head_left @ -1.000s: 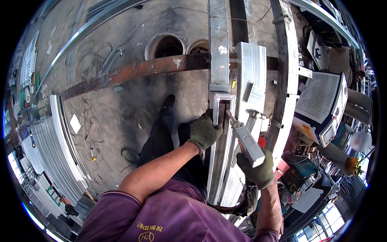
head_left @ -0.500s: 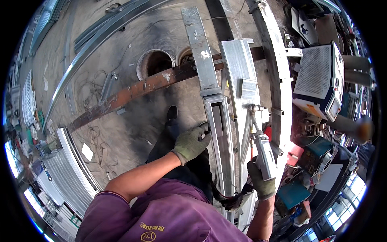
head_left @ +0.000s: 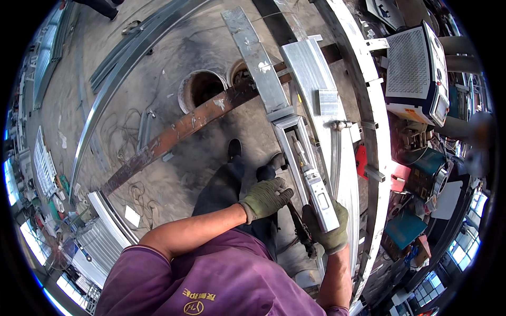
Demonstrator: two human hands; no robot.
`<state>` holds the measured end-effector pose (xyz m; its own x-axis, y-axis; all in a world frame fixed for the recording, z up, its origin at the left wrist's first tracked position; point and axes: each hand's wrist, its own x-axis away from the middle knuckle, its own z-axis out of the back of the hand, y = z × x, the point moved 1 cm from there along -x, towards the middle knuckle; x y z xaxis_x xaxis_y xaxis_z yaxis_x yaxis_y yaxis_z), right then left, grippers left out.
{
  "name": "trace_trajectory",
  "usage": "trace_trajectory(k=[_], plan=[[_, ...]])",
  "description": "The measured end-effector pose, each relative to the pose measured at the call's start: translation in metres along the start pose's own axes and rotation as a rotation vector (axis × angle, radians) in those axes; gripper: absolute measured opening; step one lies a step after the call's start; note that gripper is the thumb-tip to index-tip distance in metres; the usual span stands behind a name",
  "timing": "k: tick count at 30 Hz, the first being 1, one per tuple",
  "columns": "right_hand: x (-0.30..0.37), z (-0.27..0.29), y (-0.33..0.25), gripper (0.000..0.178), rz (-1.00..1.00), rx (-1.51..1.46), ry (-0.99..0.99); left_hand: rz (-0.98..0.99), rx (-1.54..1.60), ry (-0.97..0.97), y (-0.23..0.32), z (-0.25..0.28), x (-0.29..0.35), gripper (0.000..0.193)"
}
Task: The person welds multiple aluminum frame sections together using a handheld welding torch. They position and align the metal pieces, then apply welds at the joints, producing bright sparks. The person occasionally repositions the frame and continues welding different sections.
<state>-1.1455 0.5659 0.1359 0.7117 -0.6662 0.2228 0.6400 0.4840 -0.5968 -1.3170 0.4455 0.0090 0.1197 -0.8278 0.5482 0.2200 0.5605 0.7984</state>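
Silvery-white, the tool (head_left: 320, 199) is reaching over the frame (head_left: 289, 124) — right hand (head_left: 332, 233) clamping it, left hand (head_left: 266, 199) curling nearby, hold unclear — and aiming seems under way, the next move calling for steadiness.

Metal workshop, long metal beams (head_left: 174, 134), perforated white machine (head_left: 408, 66), teal boxes (head_left: 406, 230), perhaps power equipment

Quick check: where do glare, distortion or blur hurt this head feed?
Head view, right: glare nearly whitens the long metal beam, and the fisheye bows it; head view, far right: a roundish thing is blurred; head view, near centre: the handheld tool and the right hand look fairly clear.
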Motion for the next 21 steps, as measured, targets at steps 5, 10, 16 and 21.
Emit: trace_trajectory(k=[5,10,16,21], plan=[[-0.01,-0.008,-0.006,0.022,-0.008,0.039,-0.046,0.015,0.057,-0.011,-0.004,0.01,-0.001,0.033],[-0.016,-0.012,-0.003,0.024,-0.014,0.059,-0.091,0.029,0.095,-0.028,-0.009,0.015,-0.005,0.031],[-0.024,-0.014,-0.005,0.023,-0.056,0.035,-0.101,0.071,0.14,0.004,-0.015,0.02,-0.001,0.028],[-0.024,-0.014,-0.003,0.023,-0.069,-0.011,-0.103,0.085,0.152,0.007,-0.019,0.022,0.0,0.025]])
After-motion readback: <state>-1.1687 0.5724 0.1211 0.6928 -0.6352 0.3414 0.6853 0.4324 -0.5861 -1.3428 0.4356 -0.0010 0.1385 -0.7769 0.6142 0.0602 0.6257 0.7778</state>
